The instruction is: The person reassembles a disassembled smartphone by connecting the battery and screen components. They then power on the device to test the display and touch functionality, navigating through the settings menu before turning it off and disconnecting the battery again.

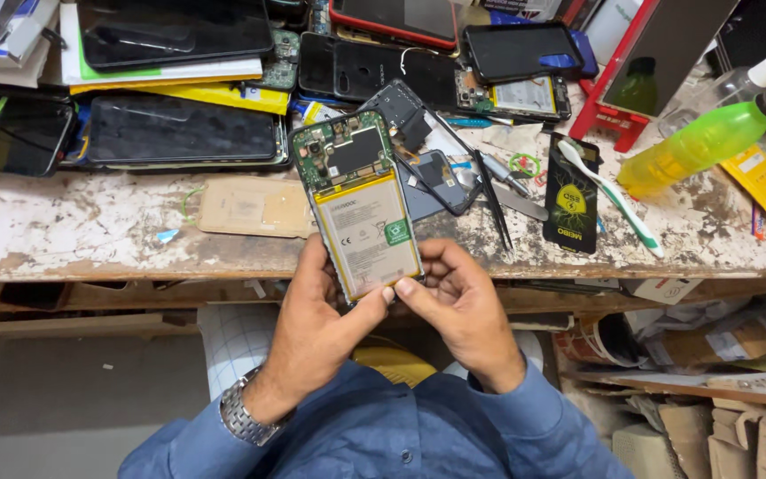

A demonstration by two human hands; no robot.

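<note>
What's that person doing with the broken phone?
A person holds an opened phone in both hands, its back cover off so the battery and circuit board show. The left hand grips its lower edge; the right hand pinches the bottom corner. More phones, tweezers and a toothbrush lie on the worn bench.

A green square label (397,232) sits on the cream battery just above the right hand (458,306); dark phone screens (179,129) lie beyond it.

Evenly and brightly lit from above, soft shadows under the bench edge, slight glare on dark screens, sharp throughout.
</note>
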